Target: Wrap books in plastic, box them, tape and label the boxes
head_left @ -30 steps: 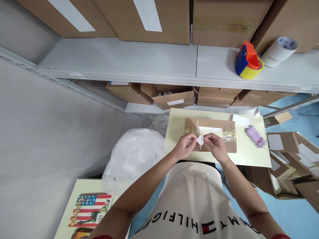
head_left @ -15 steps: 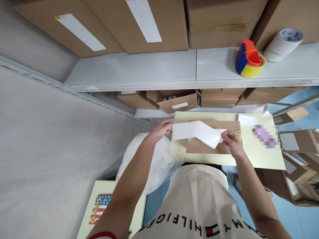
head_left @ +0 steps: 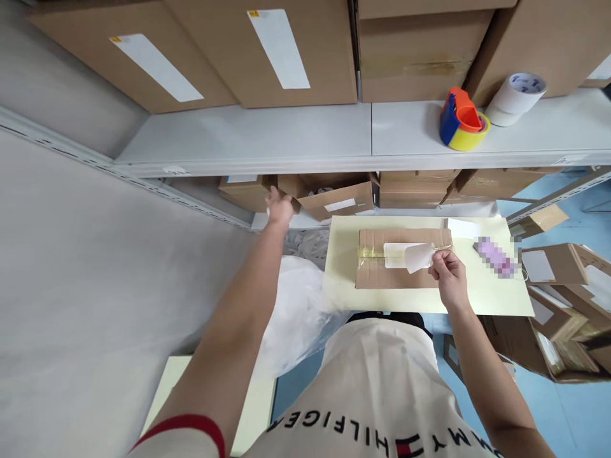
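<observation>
The shirt (head_left: 382,407) says HILFIGER. The right hand (head_left: 446,280) pinches a white label (head_left: 417,256) over the brown box (head_left: 382,277). The left hand (head_left: 279,207) stretches far left, well apart; I cannot tell its grip.

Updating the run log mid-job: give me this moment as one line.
left hand out by open lower-shelf box | right hand pinches white label | label over taped carton on yellow table

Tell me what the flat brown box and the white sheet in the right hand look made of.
Flat brown box: cardboard by its look, matte kraft brown, with a glossy clear tape strip across. White sheet: probably thin label paper, curling limply from the right hand's fingers.
</observation>
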`<state>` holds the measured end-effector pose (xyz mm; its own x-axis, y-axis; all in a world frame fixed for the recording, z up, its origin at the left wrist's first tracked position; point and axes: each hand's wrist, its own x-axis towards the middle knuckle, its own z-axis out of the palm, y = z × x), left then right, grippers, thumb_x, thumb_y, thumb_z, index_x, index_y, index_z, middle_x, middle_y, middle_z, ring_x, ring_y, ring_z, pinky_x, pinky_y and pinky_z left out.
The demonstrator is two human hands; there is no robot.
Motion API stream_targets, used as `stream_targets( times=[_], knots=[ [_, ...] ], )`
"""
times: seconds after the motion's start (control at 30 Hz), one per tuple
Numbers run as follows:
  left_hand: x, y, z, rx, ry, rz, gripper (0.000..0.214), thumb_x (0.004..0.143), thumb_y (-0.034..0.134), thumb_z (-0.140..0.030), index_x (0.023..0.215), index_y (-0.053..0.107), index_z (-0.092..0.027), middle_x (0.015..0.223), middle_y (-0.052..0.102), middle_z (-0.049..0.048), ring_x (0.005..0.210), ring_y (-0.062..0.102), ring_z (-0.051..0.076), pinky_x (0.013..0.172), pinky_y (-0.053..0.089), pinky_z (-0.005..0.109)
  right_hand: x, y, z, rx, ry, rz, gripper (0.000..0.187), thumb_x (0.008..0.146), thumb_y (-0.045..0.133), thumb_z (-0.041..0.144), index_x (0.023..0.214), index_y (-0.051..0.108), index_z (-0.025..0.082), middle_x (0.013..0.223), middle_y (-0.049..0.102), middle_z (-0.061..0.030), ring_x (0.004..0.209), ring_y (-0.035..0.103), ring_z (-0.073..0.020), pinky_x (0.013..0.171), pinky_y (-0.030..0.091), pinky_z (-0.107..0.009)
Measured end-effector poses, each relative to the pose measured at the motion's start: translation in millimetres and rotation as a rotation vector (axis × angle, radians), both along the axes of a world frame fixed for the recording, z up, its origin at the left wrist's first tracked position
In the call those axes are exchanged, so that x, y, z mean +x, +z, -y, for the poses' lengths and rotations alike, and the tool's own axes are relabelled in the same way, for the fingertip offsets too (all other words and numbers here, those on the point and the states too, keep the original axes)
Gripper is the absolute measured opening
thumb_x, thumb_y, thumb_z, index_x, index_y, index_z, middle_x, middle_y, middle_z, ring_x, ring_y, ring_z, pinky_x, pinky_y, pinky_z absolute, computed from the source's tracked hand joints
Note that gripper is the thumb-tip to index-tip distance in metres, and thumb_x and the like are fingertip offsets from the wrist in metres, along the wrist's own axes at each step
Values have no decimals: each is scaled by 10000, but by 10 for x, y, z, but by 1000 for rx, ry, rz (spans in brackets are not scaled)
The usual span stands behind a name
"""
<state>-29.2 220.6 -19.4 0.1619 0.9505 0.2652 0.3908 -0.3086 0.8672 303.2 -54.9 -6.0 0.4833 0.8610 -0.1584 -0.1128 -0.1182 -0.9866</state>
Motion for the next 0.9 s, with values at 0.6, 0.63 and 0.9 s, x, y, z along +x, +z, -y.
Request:
stream_targets(
  times=[0.6, 0.63, 0.9],
  knots=[
    [1655, 338, 2463, 361, -249, -266, 133, 904, 547, -182, 858, 663, -231, 838, 707, 57, 809, 666, 215, 788, 460, 356, -116, 121, 31, 102, 213, -71, 418, 808, 639, 640, 766, 553, 233, 540, 402, 75, 474, 383, -103, 484, 371, -253],
    [1682, 346, 2469, 356, -238, -233, 152, 910, 535, -174, 849, 663, -230, 824, 710, 52, 797, 668, 205, 781, 468, 342, -73, 118, 48, 109, 249, -69, 415, 814, 632, 641, 810, 583, 229, 553, 425, 67, 489, 409, -111, 495, 387, -259],
    [1800, 336, 2411, -134, 83, 227, 189, 840, 638, -378, 789, 649, -197, 752, 703, 26, 672, 630, 146, 655, 497, 261, 382, 119, 314, 216, 181, 413, 454, 851, 595, 615, 1104, 686, 250, 1042, 579, -74, 906, 602, -219, 766, 513, -393]
  ],
)
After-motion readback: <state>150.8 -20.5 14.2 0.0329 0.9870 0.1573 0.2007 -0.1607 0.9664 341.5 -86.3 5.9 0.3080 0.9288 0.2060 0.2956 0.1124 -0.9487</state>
